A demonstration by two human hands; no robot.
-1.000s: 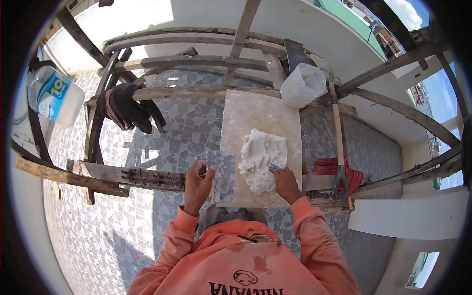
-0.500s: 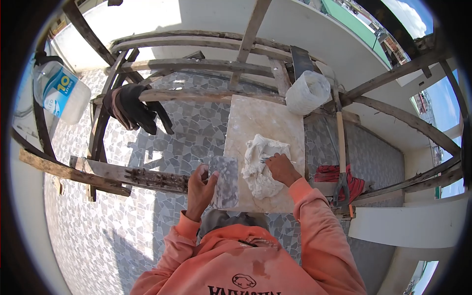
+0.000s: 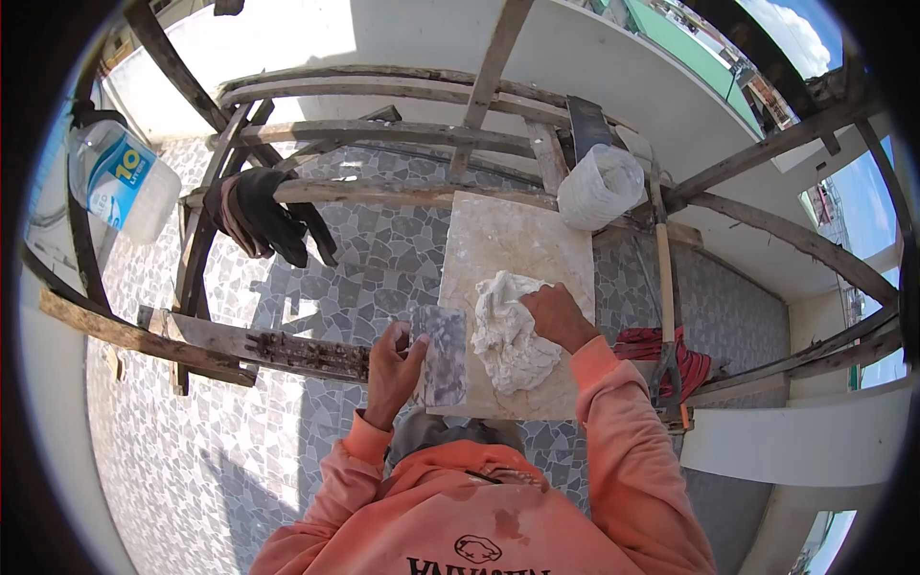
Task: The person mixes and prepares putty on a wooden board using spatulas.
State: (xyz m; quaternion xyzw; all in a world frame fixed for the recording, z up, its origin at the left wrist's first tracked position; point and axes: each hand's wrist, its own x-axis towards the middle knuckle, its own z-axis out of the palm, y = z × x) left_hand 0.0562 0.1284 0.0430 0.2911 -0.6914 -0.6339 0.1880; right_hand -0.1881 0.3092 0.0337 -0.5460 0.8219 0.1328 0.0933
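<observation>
A mound of wet white plaster-like paste (image 3: 513, 345) lies on a pale, marbled board (image 3: 474, 230) in front of me. My left hand (image 3: 393, 374) grips the left edge of a flat grey rectangular plate (image 3: 441, 359), smeared with white. That plate sits over the board's left edge, beside the paste. At the upper right of the mound, my right hand (image 3: 559, 318) is closed, its fingertips at the paste. Whatever it holds is hidden under the fingers.
A whitish bucket (image 3: 601, 187) stands at the board's far right corner. Dark cloths (image 3: 264, 216) hang over wooden scaffold beams (image 3: 383, 192). To the right are a long-handled shovel (image 3: 663, 287) and a red cloth (image 3: 685, 359). A large plastic bottle (image 3: 125, 182) hangs at left.
My right hand has shifted slightly up and right over the paste. A bit of metal seen at its fingers before no longer shows. My left hand keeps the plate in nearly the same place.
</observation>
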